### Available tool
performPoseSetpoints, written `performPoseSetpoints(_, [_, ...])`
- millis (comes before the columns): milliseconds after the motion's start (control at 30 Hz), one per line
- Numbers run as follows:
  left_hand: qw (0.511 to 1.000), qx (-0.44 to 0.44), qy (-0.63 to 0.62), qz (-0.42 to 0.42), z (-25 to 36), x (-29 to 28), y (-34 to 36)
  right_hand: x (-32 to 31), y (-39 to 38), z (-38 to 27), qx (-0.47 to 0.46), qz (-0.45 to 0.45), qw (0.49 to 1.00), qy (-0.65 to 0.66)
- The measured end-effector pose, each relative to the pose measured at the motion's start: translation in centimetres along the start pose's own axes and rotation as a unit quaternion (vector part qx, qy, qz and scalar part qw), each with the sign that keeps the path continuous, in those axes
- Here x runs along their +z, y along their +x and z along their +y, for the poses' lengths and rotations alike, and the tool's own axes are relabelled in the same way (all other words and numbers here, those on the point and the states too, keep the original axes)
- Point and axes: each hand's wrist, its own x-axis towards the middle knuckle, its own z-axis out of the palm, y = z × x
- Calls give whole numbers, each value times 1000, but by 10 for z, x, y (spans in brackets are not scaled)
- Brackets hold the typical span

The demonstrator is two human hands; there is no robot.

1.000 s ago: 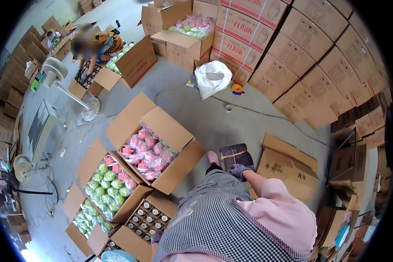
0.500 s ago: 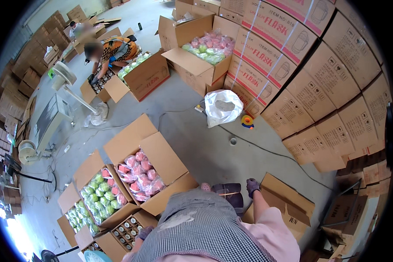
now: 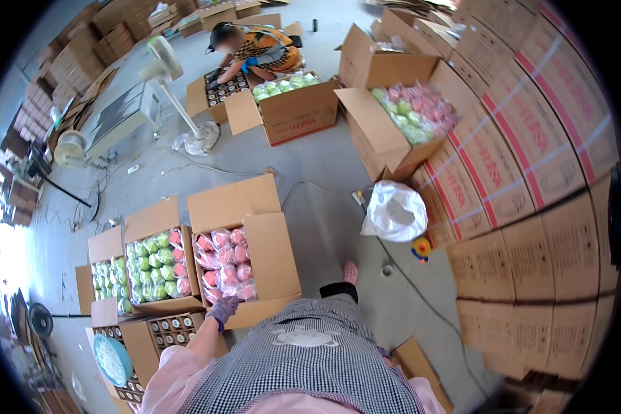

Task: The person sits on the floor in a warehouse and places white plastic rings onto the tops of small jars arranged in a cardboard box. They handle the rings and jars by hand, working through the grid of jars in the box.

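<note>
My left hand, in a purple-grey glove, is at the near edge of an open carton of pink, plastic-wrapped pieces. Its fingers are stretched out, and nothing shows in them. To its left stand cartons of green wrapped pieces, some with pink ones along the side. Below the hand are boxes of upright cylinders with pale round tops. Only a sliver of my right hand shows past the checked apron, beside an open carton; its fingers are hidden.
A blue basin rests over the boxes at lower left. Ahead are a white sack, a tape dispenser and a cable across the floor. Stacked cartons wall the right side. A crouching co-worker handles a box beyond a standing fan.
My view has swung, and the cartons sit differently in it. My left hand has come to the pink carton's edge. My right hand has withdrawn beside the apron; dark rolled items are out of sight.
</note>
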Motion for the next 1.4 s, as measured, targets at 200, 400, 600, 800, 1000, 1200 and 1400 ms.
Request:
performPoseSetpoints(200, [983,-151,-67,81,38,144,21,-146,116,73,-242,59,935,-252])
performPoseSetpoints(400, [986,40,161,-23,59,185,33,-374,181,-34,-65,215,964,143])
performPoseSetpoints(600, [986,-101,-117,65,106,180,34,-471,239,-209,-148,175,961,154])
performPoseSetpoints(800, [953,-89,-274,97,32,138,48,-455,249,-409,-385,78,909,-140])
performPoseSetpoints(1000, [990,47,-85,104,89,105,126,-449,326,-494,-432,-1,862,-265])
performPoseSetpoints(1200, [836,154,-527,-26,187,56,156,-481,379,-596,-443,-57,830,-333])
performPoseSetpoints(1400, [812,-32,-452,368,304,93,176,-526,444,-709,-412,-110,796,-429])
